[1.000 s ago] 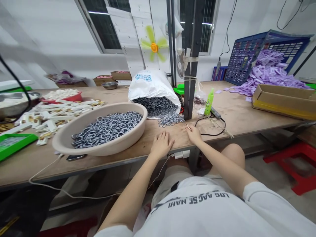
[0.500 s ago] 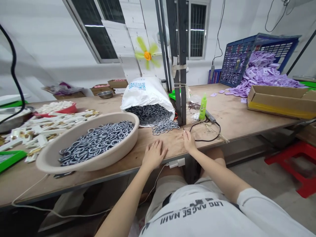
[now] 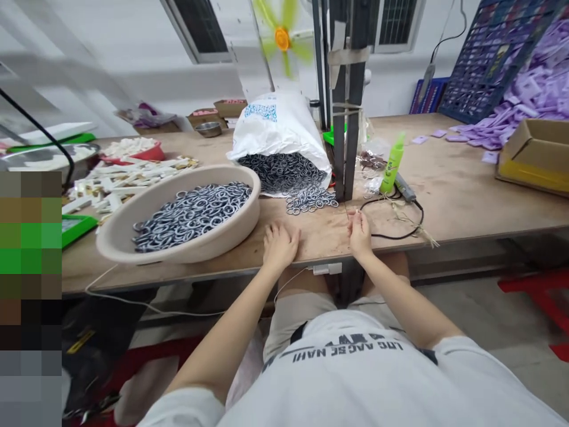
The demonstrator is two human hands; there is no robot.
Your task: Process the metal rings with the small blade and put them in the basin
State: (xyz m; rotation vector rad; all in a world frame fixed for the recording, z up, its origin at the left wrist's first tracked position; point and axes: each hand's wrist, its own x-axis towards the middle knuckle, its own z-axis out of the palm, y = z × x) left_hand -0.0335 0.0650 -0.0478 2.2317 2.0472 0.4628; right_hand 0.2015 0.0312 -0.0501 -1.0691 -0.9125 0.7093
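Observation:
My left hand (image 3: 280, 244) rests palm down on the wooden table (image 3: 311, 237), its fingers slightly spread and nothing visible in it. To its left stands a beige basin (image 3: 178, 256) of dark grey rings (image 3: 191, 216). My right hand (image 3: 359, 232) is pinched near the foot of the metal post, around something too small to make out. Beyond both hands, a white sack (image 3: 278, 133) lies with its mouth towards me, and grey rings (image 3: 311, 200) spill out of it. A green bottle (image 3: 393, 165) stands beyond my right hand, near a black cable (image 3: 400, 236).
Dark metal posts (image 3: 344, 130) rise behind the hands. White pieces (image 3: 111, 187) lie left of the sack. At the right are a cardboard box (image 3: 533, 154), a blue crate (image 3: 480, 59) and purple pieces (image 3: 528, 95). A yellow-green fan (image 3: 282, 39) is at the back.
The view has shifted, so the table items sit higher and the crate lies farther right. My right hand has lifted and turned, fingers pinched. My left hand stays on the table.

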